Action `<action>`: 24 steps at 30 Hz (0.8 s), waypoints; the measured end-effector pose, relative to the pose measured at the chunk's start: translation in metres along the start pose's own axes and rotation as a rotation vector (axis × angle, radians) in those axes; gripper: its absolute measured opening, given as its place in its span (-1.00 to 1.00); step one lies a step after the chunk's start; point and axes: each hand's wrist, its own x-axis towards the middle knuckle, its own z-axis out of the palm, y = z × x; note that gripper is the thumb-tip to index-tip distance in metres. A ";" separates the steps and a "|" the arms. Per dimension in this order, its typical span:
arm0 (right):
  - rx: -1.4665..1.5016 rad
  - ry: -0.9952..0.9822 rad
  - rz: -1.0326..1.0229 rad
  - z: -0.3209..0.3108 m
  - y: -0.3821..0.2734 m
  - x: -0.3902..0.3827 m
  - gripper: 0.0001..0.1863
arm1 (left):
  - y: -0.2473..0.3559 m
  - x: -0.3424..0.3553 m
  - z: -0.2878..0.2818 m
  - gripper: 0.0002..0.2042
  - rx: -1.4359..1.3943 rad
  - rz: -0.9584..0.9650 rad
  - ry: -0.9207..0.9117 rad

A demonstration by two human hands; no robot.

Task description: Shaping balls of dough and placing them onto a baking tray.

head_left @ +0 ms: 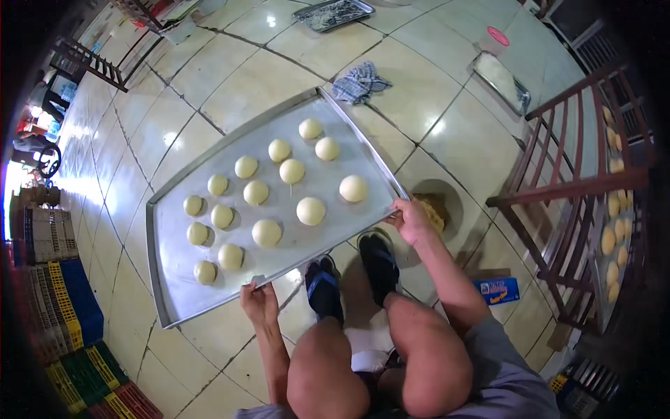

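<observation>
A large metal baking tray [174, 293] is held out over my lap, tilted across the view, with several round pale dough balls [292, 171] spread on it. My left hand [259, 299] grips the near edge of the tray left of my feet, fingers closed on the rim. My right hand [410, 220] holds the tray's right corner, thumb and fingers on the rim. Behind that hand, partly hidden, a round container with a yellow-brown mass [435, 213] rests on the tiled floor [223, 349], beside my sandalled feet [377, 262].
Wooden rack [530, 199] at right, holding trays of buns [614, 244]. Blue box [495, 290], crumpled checked cloth [361, 82], metal trays [333, 14] [501, 82] and pink lid [497, 36] lie on the floor. Stacked plastic crates [77, 300] line the left; wooden racks [94, 66] stand far back.
</observation>
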 end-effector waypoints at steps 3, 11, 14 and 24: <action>-0.029 0.006 0.058 -0.026 0.018 0.010 -0.46 | -0.006 -0.006 -0.046 -0.70 0.015 -0.064 -0.026; -0.273 0.132 -0.072 -0.068 0.031 0.042 -0.49 | -0.041 -0.009 -0.047 -0.80 0.076 -0.176 0.117; -0.618 0.304 -0.325 -0.065 0.009 0.033 -0.59 | -0.071 -0.002 -0.029 -0.82 0.001 -0.303 0.136; -1.236 0.487 -0.463 -0.096 -0.030 -0.077 -0.76 | -0.100 0.024 -0.042 -0.81 0.243 -0.620 0.231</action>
